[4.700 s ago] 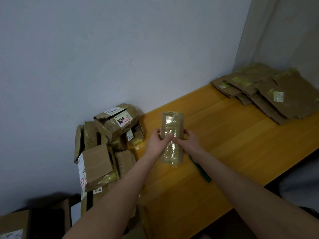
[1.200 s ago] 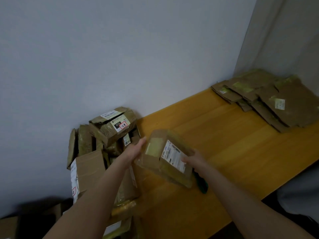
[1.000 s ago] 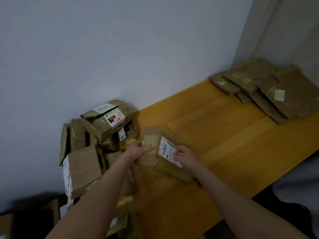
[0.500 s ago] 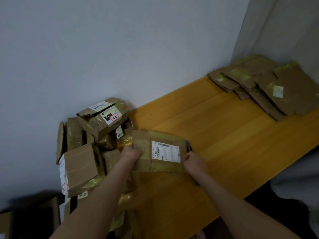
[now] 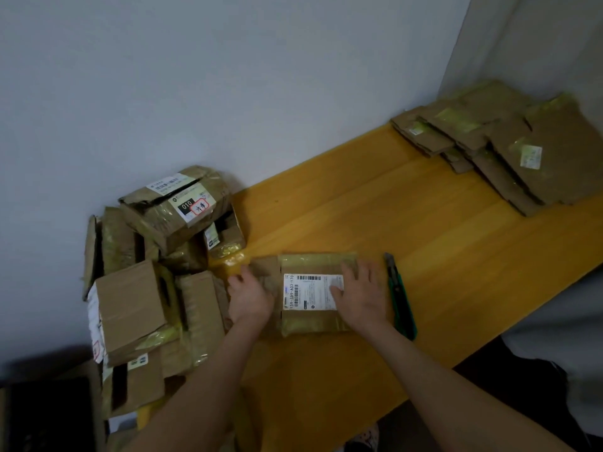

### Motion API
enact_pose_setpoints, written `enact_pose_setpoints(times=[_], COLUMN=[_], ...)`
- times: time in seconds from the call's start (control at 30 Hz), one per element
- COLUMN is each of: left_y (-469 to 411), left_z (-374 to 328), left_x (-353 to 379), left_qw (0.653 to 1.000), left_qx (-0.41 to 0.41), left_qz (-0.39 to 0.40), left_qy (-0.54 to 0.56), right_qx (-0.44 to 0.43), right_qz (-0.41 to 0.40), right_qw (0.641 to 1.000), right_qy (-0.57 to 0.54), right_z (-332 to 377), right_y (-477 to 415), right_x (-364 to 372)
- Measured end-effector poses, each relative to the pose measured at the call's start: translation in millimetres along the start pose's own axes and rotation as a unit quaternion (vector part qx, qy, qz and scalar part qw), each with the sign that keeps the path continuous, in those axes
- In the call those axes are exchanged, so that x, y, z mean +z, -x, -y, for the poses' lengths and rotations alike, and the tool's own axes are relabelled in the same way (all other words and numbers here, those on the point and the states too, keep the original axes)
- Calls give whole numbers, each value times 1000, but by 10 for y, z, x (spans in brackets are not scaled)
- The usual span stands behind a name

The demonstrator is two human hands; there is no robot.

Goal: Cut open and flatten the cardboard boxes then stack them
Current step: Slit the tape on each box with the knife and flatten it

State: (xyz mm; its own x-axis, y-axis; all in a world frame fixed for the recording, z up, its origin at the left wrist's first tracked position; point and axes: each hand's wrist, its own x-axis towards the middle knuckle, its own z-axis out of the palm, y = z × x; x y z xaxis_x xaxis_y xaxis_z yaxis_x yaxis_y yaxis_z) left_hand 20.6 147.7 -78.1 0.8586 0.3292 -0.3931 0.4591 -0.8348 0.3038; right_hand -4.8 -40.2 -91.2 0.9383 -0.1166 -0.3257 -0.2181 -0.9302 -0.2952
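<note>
Open and flat, the left grip point(image 5: 249, 300) and right grip point(image 5: 360, 296) are pressed on a taped brown cardboard box with a white label point(image 5: 311, 322), laid by the yellow wooden desk's point(image 5: 408, 216) left edge; a green utility knife point(image 5: 400, 300) is seen just beside it.

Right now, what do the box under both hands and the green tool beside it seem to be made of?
The box: brown cardboard, matte, with glossy yellowish tape bands and a white paper label. The cutter: green casing, probably plastic by its smooth look; grey tip looks metal.
</note>
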Motion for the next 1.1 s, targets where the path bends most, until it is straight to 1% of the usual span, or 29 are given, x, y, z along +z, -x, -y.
enact_pose_setpoints(times=[0.1,0.17,0.2,0.27,0.4,0.5,0.53,0.63,0.77,0.83,0.97,1.1], left_y=[-11,-36,-58,-137,-297,-386,-404,-393,-411,-412,-399,-400], left_z=[-30,-27,-8,46,166,232,230,266,274,267,245,241], left_x=[154,295,374,515,768,912,924,959,956,944,934,897], left_qw=[988,969,960,950,945,945,945,944,944,943,941,942], left_qx=[149,226,246,257,261,268,271,273,273,275,278,273], left_qz=[-49,-36,-23,2,20,-9,-19,-15,-22,-18,-21,15], left_qy=[-17,-93,-131,-178,-198,-188,-183,-185,-183,-188,-190,-197], right_qx=[-57,-77,-86,-100,-101,-89,-81,-92,-74,-80,-85,-77], right_qz=[21,32,36,45,66,20,6,29,15,22,10,51], right_qw=[998,995,993,989,985,990,991,988,990,988,988,986], right_qy=[23,56,73,102,121,112,108,124,118,129,131,142], right_z=[85,99,97,87,52,49,54,34,35,32,19,38], right_y=[-97,-168,-203,-283,-370,-426,-448,-420,-433,-441,-459,-433], right_x=[69,164,210,294,561,766,781,806,822,840,818,787])
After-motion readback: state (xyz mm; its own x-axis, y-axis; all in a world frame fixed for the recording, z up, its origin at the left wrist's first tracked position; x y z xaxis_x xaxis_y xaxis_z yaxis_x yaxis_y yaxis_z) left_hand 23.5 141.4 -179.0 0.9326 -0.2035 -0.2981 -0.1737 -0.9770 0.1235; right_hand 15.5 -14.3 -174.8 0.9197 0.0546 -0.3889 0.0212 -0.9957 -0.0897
